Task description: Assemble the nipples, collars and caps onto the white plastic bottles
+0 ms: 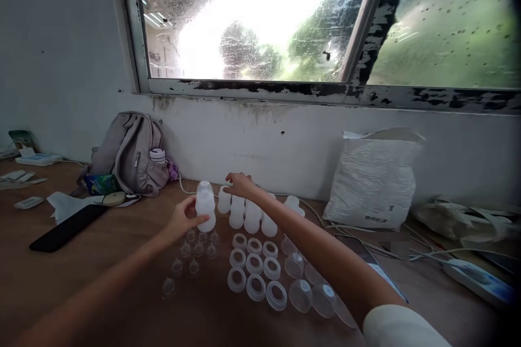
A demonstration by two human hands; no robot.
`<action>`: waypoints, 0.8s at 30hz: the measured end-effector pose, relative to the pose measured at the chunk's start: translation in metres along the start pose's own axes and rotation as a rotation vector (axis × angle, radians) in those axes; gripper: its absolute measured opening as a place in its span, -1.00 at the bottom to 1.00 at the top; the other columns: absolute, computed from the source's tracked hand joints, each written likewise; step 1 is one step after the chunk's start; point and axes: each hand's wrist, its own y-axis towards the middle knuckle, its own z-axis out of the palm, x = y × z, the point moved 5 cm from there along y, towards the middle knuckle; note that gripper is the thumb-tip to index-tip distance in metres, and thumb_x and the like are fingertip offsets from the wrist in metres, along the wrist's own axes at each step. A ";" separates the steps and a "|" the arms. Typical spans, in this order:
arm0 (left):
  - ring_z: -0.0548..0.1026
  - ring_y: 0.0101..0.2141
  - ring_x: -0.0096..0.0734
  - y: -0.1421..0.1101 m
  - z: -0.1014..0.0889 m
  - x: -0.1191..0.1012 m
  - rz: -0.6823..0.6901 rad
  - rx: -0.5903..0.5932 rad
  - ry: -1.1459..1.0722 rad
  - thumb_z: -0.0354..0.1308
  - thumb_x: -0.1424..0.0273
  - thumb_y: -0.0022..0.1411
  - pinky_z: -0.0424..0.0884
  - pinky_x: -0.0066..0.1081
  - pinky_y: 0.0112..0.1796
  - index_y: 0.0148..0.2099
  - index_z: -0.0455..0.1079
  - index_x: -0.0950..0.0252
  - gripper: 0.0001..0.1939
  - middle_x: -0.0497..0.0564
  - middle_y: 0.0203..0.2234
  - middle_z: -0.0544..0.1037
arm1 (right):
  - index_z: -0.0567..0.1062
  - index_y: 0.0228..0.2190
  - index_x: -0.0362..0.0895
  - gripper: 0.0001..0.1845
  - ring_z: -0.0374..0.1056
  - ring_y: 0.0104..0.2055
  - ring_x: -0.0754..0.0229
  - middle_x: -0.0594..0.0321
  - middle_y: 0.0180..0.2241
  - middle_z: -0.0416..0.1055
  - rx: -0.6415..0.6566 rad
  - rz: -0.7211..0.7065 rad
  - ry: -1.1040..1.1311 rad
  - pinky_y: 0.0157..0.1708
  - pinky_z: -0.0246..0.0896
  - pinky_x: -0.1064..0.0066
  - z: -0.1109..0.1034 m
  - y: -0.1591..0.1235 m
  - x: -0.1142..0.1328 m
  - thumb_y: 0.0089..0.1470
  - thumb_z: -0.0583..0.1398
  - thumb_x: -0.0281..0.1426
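Observation:
My left hand (184, 222) is wrapped round a translucent white baby bottle (205, 209) with a domed top, held upright. Over the back row of bottles reaches my right hand (241, 184), its fingers bent and apart. Its thumb is close to the leftmost bottle (223, 201); whether they touch I cannot tell. More white bottles (252, 219) stand beneath my right forearm, partly hidden. White collar rings (254, 263) lie in rows in front of them. To the left are several small clear nipples (194, 267). Clear domed caps (300, 294) lie at the right, some covered by my forearm.
A grey backpack (132, 154) leans on the wall at the left, near a long black case (68, 227). White cables (315, 211) run along the back. At the right are a white padded bag (372, 181), a dark tablet (376, 263) and a power strip (480, 279).

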 end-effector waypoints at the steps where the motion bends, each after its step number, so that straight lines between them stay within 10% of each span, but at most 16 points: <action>1: 0.44 -0.21 -0.21 0.010 -0.006 0.008 0.002 -0.032 0.002 0.26 0.27 -0.17 0.36 -0.28 -0.18 -0.12 0.28 0.37 -0.48 0.09 -0.22 0.47 | 0.37 -0.19 -0.15 -0.53 0.14 -0.02 -0.08 0.03 -0.14 0.35 0.039 0.023 -0.016 -0.11 -0.03 0.05 0.004 0.008 0.000 -0.17 0.19 -0.20; 7: 0.46 -0.25 -0.17 0.053 -0.029 0.065 -0.052 -0.167 0.013 0.24 0.22 -0.17 0.39 -0.23 -0.22 -0.17 0.30 0.39 -0.50 0.14 -0.30 0.50 | 0.45 -0.32 -0.13 -0.58 0.26 -0.12 -0.04 0.09 -0.25 0.42 0.195 0.069 -0.028 -0.11 -0.04 0.03 0.022 0.038 0.004 -0.31 0.29 -0.25; 13: 0.44 -0.19 -0.13 0.080 -0.032 0.101 -0.097 -0.183 -0.022 0.22 0.20 -0.14 0.39 -0.21 -0.19 -0.09 0.25 0.39 -0.44 0.15 -0.22 0.46 | 0.44 -0.31 -0.14 -0.66 0.31 -0.21 0.02 0.12 -0.31 0.43 0.042 0.076 0.002 -0.17 0.05 0.15 -0.003 0.025 0.015 -0.16 0.18 -0.21; 20: 0.43 -0.16 -0.13 0.097 -0.002 0.111 -0.045 -0.048 -0.042 0.23 0.22 -0.14 0.37 -0.22 -0.16 -0.09 0.24 0.40 -0.43 0.17 -0.17 0.44 | 0.38 -0.21 -0.12 -0.69 0.27 -0.21 0.09 0.09 -0.23 0.37 -0.322 -0.023 0.181 -0.29 0.16 0.35 -0.067 -0.060 0.034 -0.05 0.11 -0.32; 24: 0.44 -0.18 -0.18 0.097 0.017 0.115 -0.019 0.060 -0.003 0.23 0.22 -0.13 0.37 -0.22 -0.15 -0.08 0.22 0.38 -0.43 0.16 -0.16 0.43 | 0.37 -0.20 -0.09 -0.69 0.29 -0.30 0.16 0.17 -0.30 0.34 -0.309 -0.100 0.306 -0.35 0.21 0.37 -0.061 -0.128 0.040 -0.05 0.11 -0.31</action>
